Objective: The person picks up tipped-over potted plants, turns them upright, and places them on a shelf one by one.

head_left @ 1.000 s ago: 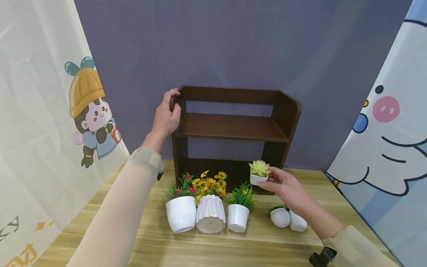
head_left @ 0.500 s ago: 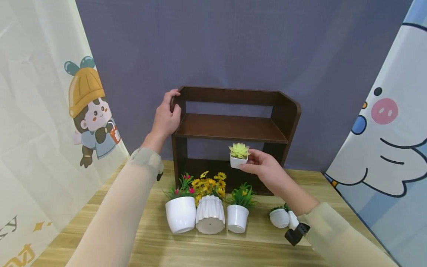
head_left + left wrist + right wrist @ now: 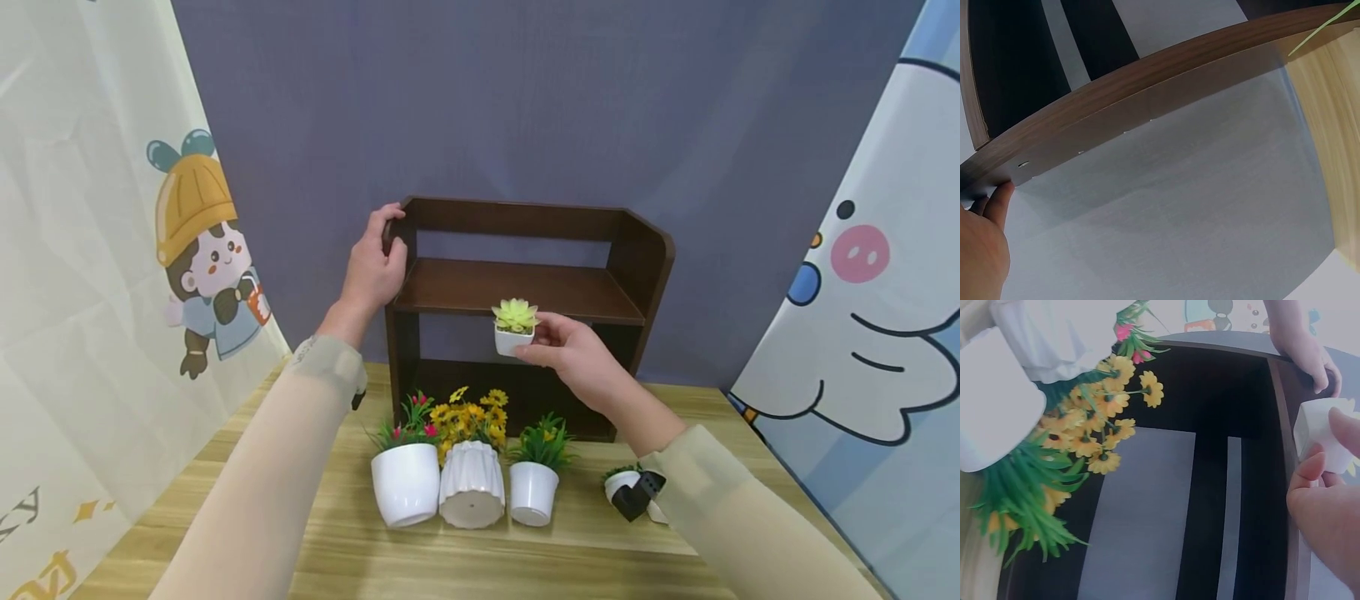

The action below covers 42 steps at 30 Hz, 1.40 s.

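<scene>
A small potted succulent (image 3: 515,315) with pale green leaves sits in a square white pot. My right hand (image 3: 573,358) pinches that pot between thumb and fingers, in front of the middle board of a dark brown wooden shelf (image 3: 517,287). In the right wrist view the white pot (image 3: 1322,434) shows from its side, with thumb and fingertips around it. My left hand (image 3: 375,262) grips the top of the shelf's left side panel, fingers hooked over the edge. The left wrist view shows this hand (image 3: 985,250) at the panel's edge (image 3: 1116,78).
In front of the shelf stand a white pot with pink flowers (image 3: 406,483), a fluted pot with yellow flowers (image 3: 472,483) and a smaller pot with green leaves (image 3: 534,492). Small white pots (image 3: 621,481) lie at the right, partly behind my right wrist. A blue-grey backdrop (image 3: 517,100) hangs behind.
My right hand has carried the succulent up and to the left, from low beside the shelf's right part to the front of the middle board. The left hand keeps its place.
</scene>
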Tool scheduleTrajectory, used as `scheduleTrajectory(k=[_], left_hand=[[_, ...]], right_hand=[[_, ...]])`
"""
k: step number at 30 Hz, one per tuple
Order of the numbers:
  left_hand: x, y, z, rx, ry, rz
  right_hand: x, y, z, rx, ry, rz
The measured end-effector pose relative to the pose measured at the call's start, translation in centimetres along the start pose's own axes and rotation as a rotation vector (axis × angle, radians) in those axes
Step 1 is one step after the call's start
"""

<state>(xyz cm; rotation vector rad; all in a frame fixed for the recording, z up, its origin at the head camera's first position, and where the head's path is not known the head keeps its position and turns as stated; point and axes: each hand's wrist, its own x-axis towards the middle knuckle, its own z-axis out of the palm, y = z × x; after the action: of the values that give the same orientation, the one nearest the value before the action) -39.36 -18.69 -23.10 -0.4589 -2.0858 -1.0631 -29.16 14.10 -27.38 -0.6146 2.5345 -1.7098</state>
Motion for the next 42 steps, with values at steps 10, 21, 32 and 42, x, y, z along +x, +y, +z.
scheduleTrajectory(k=[10, 21, 32, 42], left_hand=[[0.1, 0.0, 0.2, -0.001, -0.006, 0.002], [0.0, -0.2, 0.5, 0.000, -0.006, 0.003], [0.2, -0.6, 0.1, 0.006, 0.009, 0.014], [0.2, -0.4, -0.1, 0.007, 0.003, 0.016]], right_hand=[[2.5, -1.5, 0.4, 0.075, 0.019, -0.010], [5.2, -2.9, 1.3, 0.144, 0.030, -0.017], [7.8, -4.5, 2.1, 0.124, 0.045, -0.009], [10.1, -4.9, 2.6, 0.119, 0.080, -0.014]])
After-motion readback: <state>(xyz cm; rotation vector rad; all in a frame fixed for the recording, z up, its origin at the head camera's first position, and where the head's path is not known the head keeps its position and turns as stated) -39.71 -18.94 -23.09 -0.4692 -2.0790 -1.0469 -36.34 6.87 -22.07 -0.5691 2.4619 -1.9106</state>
